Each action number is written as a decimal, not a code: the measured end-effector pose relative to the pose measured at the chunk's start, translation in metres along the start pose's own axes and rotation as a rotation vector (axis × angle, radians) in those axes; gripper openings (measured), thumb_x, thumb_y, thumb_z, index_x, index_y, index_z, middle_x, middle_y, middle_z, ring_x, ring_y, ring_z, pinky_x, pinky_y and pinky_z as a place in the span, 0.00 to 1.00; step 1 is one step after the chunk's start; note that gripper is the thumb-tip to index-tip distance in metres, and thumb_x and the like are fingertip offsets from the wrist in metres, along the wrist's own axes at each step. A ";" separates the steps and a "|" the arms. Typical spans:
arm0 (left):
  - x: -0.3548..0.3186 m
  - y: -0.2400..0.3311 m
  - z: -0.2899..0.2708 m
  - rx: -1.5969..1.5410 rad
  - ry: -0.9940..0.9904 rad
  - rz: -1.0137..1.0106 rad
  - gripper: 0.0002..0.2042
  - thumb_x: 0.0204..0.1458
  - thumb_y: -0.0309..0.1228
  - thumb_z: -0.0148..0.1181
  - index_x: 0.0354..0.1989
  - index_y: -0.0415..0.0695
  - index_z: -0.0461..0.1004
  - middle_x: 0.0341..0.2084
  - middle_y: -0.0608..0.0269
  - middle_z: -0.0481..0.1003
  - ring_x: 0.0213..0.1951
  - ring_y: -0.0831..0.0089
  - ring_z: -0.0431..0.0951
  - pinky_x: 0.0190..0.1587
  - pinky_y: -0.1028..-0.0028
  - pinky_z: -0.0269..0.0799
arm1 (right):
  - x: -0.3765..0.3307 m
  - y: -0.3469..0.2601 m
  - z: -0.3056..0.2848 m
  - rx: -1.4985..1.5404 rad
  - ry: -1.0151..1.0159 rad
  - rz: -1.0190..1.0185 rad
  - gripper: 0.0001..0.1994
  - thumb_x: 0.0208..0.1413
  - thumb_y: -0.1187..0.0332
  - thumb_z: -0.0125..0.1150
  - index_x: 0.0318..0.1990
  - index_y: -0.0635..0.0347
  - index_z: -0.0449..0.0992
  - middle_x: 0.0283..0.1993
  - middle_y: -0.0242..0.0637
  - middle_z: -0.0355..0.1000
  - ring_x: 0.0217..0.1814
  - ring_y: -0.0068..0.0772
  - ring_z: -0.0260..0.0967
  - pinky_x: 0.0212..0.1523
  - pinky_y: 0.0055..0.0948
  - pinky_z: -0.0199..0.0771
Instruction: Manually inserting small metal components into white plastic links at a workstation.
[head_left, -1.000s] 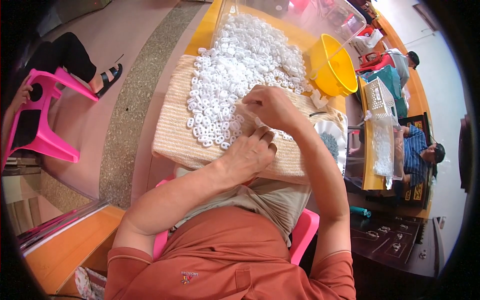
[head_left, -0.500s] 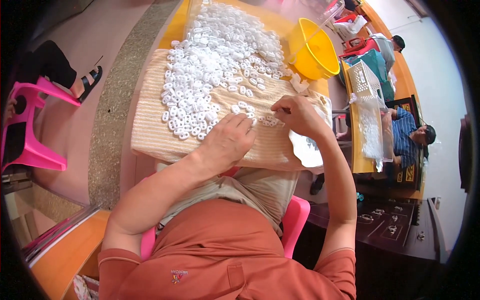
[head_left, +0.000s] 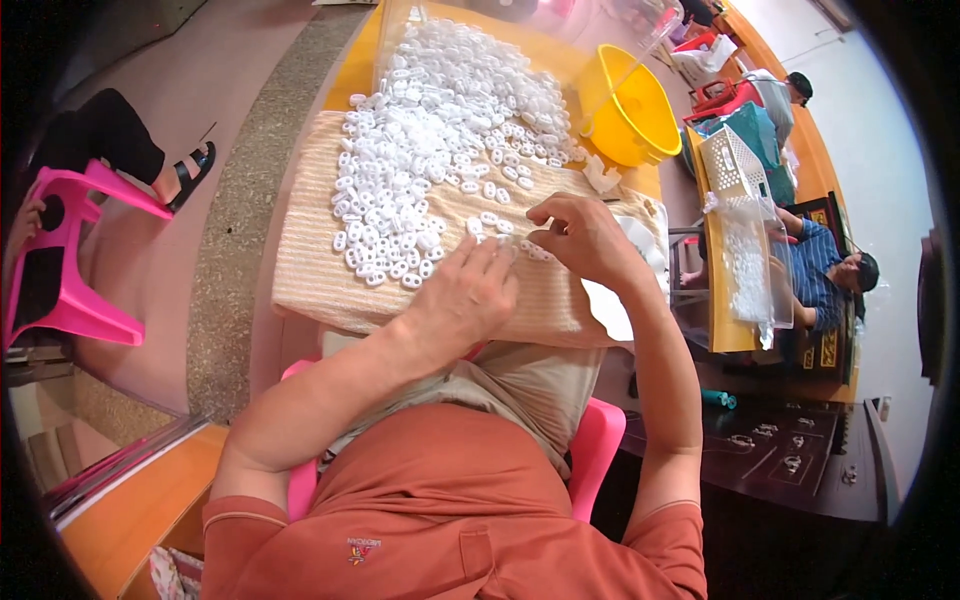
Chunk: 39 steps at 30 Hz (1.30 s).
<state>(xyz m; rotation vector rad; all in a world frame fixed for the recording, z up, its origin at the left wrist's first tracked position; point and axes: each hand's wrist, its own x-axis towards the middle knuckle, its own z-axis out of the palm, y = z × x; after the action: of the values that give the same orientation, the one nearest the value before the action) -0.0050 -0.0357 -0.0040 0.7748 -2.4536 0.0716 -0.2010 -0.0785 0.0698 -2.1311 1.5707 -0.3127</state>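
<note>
A large heap of white oval plastic pieces with two holes each (head_left: 400,190) spreads over a striped beige cloth (head_left: 320,270). My left hand (head_left: 468,288) lies on the cloth near the front, fingers stretched out, its tips touching a few loose pieces. To its right, my right hand (head_left: 585,238) hovers with bent fingers. A gap shows between its thumb and forefinger, and I see nothing held there. Just below its thumb lies a short row of pieces (head_left: 537,251), partly hidden. More single pieces (head_left: 489,218) lie beyond my left fingertips.
A yellow basin (head_left: 630,105) stands at the back right, near crumpled paper (head_left: 600,175). A white sheet (head_left: 608,308) lies under my right wrist. Further right, a person in a striped shirt (head_left: 815,258) sits at another table. Pink chair (head_left: 70,270) at left, with another person's leg beside it.
My right hand has shifted slightly left, and its thumb and forefinger have parted. My left hand has moved a little right and its fingers are straighter. The whole view has shifted slightly.
</note>
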 end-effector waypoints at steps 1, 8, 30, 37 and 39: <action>0.001 0.003 -0.002 0.026 -0.017 -0.001 0.11 0.44 0.27 0.53 0.33 0.33 0.75 0.43 0.47 0.73 0.46 0.58 0.73 0.54 0.62 0.68 | 0.003 -0.003 0.003 0.006 -0.001 -0.007 0.13 0.46 0.71 0.65 0.40 0.65 0.78 0.36 0.45 0.75 0.35 0.38 0.74 0.38 0.33 0.73; -0.002 0.033 -0.019 0.024 -0.130 0.073 0.12 0.41 0.29 0.55 0.30 0.34 0.76 0.29 0.52 0.75 0.39 0.62 0.75 0.41 0.69 0.74 | 0.020 -0.038 0.034 -0.072 -0.082 -0.214 0.11 0.47 0.69 0.63 0.39 0.62 0.79 0.37 0.42 0.75 0.38 0.41 0.74 0.40 0.35 0.73; -0.017 0.030 -0.005 -0.125 -0.267 0.040 0.08 0.41 0.31 0.57 0.23 0.41 0.80 0.28 0.57 0.76 0.38 0.63 0.73 0.32 0.73 0.71 | 0.052 -0.077 0.065 -0.205 -0.081 -0.354 0.10 0.50 0.64 0.63 0.40 0.54 0.79 0.42 0.37 0.73 0.39 0.43 0.73 0.39 0.37 0.73; -0.011 0.027 -0.002 -0.083 -0.171 0.053 0.07 0.41 0.31 0.57 0.23 0.42 0.80 0.27 0.58 0.75 0.37 0.64 0.73 0.33 0.72 0.71 | 0.069 -0.050 0.061 -0.315 0.020 -0.333 0.10 0.51 0.64 0.62 0.41 0.52 0.79 0.44 0.35 0.73 0.40 0.41 0.74 0.40 0.36 0.73; -0.012 0.026 -0.001 -0.091 -0.179 0.048 0.07 0.41 0.31 0.57 0.23 0.42 0.80 0.27 0.58 0.75 0.37 0.64 0.73 0.33 0.72 0.71 | 0.066 -0.055 0.061 -0.323 0.009 -0.318 0.11 0.51 0.64 0.62 0.43 0.51 0.79 0.45 0.35 0.73 0.40 0.41 0.74 0.40 0.36 0.73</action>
<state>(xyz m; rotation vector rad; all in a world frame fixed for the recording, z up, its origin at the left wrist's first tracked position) -0.0100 -0.0077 -0.0064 0.7096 -2.6236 -0.0949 -0.1069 -0.1132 0.0384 -2.6379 1.3563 -0.1789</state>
